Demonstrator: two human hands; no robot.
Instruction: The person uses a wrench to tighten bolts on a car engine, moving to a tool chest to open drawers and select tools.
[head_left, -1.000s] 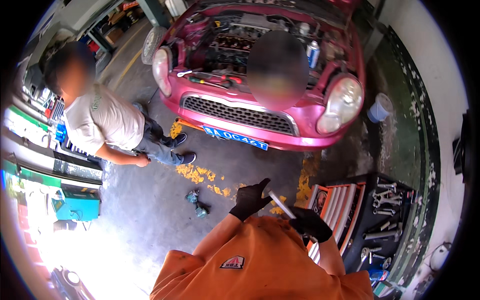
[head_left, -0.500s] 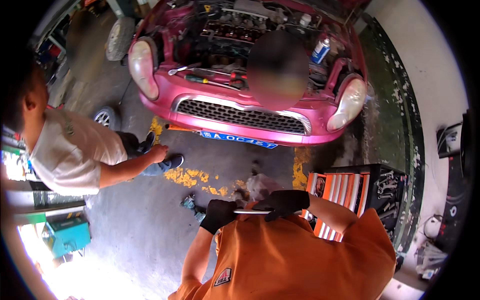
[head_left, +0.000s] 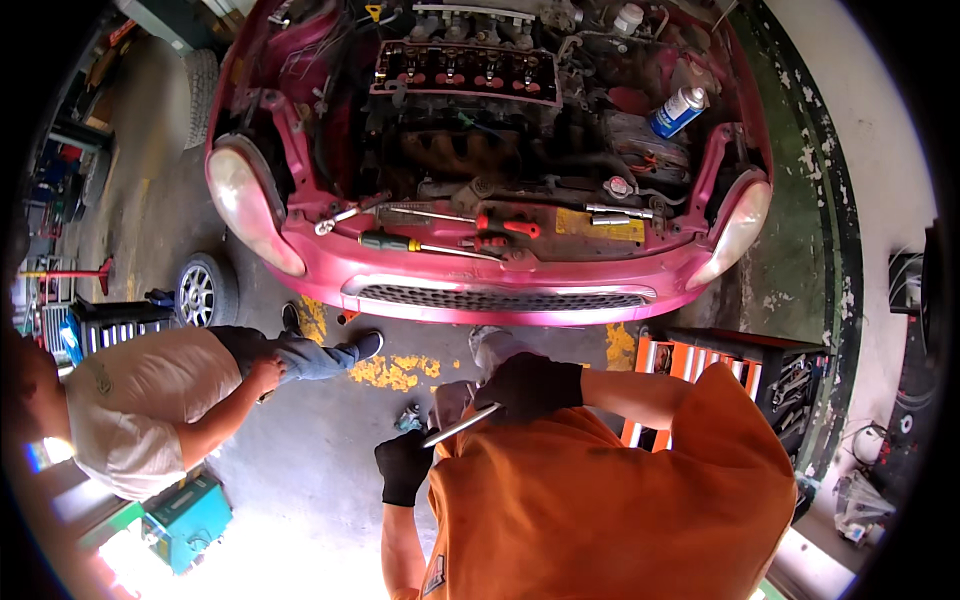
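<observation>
My right hand point(head_left: 532, 388), in a black glove, grips the upper end of a slim silver metal bar point(head_left: 462, 423) at chest height. My left hand point(head_left: 402, 464), also gloved, is closed at the bar's lower-left end. Above them is the open engine bay of a pink car point(head_left: 260, 230), its cylinder head point(head_left: 465, 75) exposed. A screwdriver with a green-and-black handle point(head_left: 390, 242), a red-handled tool point(head_left: 520, 228), a wrench point(head_left: 340, 218) and small sockets point(head_left: 610, 218) lie along the front edge. A blue-and-white spray can point(head_left: 678, 112) rests at the bay's right side.
An orange tool chest point(head_left: 655, 355) with wrenches is at right, beside a wall point(head_left: 865, 150). A person in a white shirt point(head_left: 150, 400) stands at left, near a loose wheel point(head_left: 205, 290), a black tool cabinet point(head_left: 120, 325) and a teal machine point(head_left: 190, 522).
The car's front has come closer in view, showing more engine. My hands have tilted the bar rising rightward from nearly level. The other person appears lower at left.
</observation>
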